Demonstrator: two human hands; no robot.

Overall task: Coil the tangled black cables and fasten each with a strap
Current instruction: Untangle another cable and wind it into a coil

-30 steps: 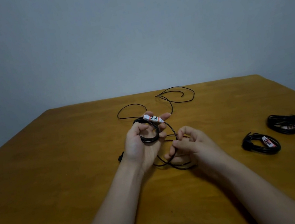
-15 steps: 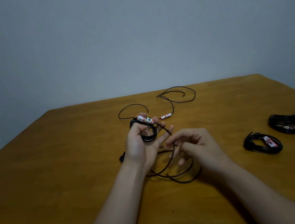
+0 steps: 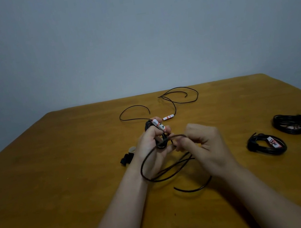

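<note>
Item: black cable [image 3: 174, 107], partly coiled. A small coil [image 3: 155, 132] of it is held in the left hand [image 3: 150, 143], whose grip is closed around the turns; a white and orange tag [image 3: 158, 125] is seen at the top of that grip, by the fingertips. Just right of it, a strand of the same cable is pinched in the right hand [image 3: 204, 142], grip closed on it, the two hands nearly touching. From the pinch a wide loop [image 3: 144, 166] is carried down across the left wrist and back beneath both grips, where further slack lies on the desk [image 3: 57, 179]. Beyond the left grip, loose cable is spread in open curves over the far part of the desk, with a white and orange end piece [image 3: 168, 117] just behind the fingers. A black plug [image 3: 126, 158] lies just left of the left grip.

Item: finished coils [image 3: 266, 144], tagged, laid well to the right of the right grip; the nearest is seen whole, the others [image 3: 291, 123] are set farther right, near the desk edge.
</note>
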